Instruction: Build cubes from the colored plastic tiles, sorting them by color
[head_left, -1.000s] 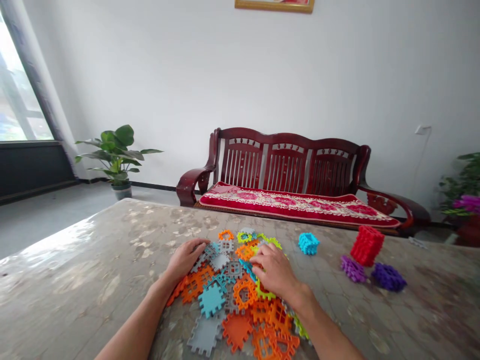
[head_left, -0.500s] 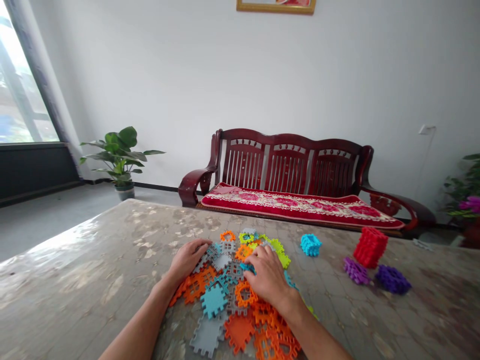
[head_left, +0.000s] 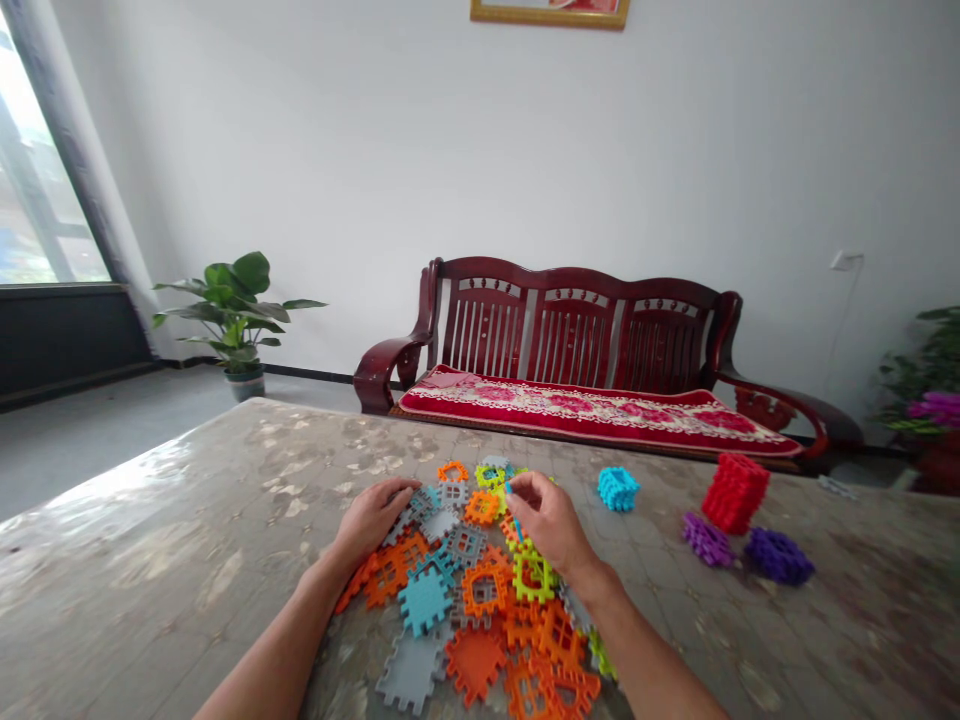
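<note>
A heap of flat interlocking plastic tiles (head_left: pixel 480 600) in orange, grey, teal and lime lies on the marbled table (head_left: pixel 187 540) before me. My left hand (head_left: pixel 371 520) rests with fingers spread flat on the heap's left edge, over grey and orange tiles. My right hand (head_left: pixel 547 520) is lifted slightly above the heap's far side, its thumb and fingers pinched on a thin teal tile (head_left: pixel 516 522) held edge-on. Lime and orange tiles lie just beneath that hand.
A built teal cube (head_left: pixel 617 487), a red cube (head_left: pixel 735 491) and two purple pieces (head_left: pixel 778 555) stand on the table's right side. Beyond the table are a red-cushioned wooden bench (head_left: pixel 585 400) and a potted plant (head_left: pixel 238 310).
My right hand, which lay on the tiles, has closed on a teal tile and raised it off the heap. The left hand stays where it was.
</note>
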